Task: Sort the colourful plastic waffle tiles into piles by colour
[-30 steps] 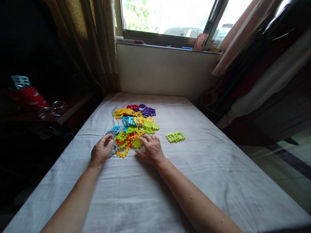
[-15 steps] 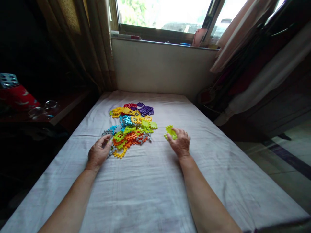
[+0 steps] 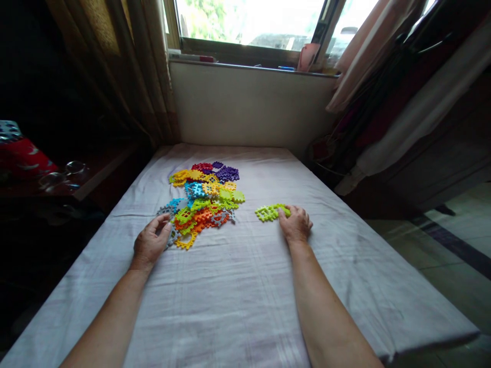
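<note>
Interlocking plastic building tiles with toothed edges lie in a loose pile [image 3: 203, 217] on the sheet, in orange, lime, yellow, blue, grey, red and purple. My right hand [image 3: 296, 224] is to the right of the pile, thumb and fingers closed on the right end of some lime-green tiles [image 3: 267, 212] lying on the sheet. Beside the pile's near left edge rests my left hand [image 3: 151, 243], fingers loosely curved and a gap between thumb and fingertips. Grey tiles [image 3: 172, 236] lie right by its thumb; whether it touches them I cannot tell.
A pale sheet [image 3: 215, 306] covers the flat surface beneath. To the left, a dark side table [image 3: 95, 179] holds glasses [image 3: 71, 174] and a red patterned box [image 3: 25, 158]. Behind are a wall and windowsill with a pink cup [image 3: 308, 56]; clothes [image 3: 387, 138] hang at right.
My right hand has moved slightly right. The lime-green tiles at it now lie flatter and show more to the left of my fingers. My left hand stays by the pile.
</note>
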{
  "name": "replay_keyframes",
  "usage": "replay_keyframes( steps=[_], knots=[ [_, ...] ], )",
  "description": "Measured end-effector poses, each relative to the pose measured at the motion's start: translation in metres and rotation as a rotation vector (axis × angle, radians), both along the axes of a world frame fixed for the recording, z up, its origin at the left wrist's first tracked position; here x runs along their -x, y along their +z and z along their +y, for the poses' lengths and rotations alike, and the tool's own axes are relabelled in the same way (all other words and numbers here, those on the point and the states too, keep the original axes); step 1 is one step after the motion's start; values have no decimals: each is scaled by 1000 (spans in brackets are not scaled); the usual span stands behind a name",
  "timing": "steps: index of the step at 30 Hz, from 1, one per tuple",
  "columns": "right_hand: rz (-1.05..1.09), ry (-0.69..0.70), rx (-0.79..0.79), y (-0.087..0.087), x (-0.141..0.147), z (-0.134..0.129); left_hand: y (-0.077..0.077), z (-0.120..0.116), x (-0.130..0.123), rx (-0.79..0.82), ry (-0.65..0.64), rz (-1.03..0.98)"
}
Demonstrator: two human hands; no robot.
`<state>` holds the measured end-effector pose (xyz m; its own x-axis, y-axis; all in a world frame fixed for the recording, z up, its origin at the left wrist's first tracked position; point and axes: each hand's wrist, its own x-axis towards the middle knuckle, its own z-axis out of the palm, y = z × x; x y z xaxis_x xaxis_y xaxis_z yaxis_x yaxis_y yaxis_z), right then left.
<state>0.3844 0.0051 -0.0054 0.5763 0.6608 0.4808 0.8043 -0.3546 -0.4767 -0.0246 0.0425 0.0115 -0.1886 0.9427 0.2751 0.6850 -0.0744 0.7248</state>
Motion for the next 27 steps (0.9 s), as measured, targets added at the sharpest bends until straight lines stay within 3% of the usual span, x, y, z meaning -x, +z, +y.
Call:
replay_keyframes(
  steps=[4,12,14,21,27],
  knots=[
    [-47,129,-14,10,28,0,2,-1,-2,8,-27,-10],
    [-217,774,35,29,142,-3,2,0,-4,-14,-48,-5],
    [-243,881,73,33,167,-4,2,0,-4,-11,-54,10],
    [-246,802,171,33,214,1,-3,2,-2,-71,-200,113],
    [-217,812,178,36,213,0,-5,4,-1,-48,-260,125]
  ],
)
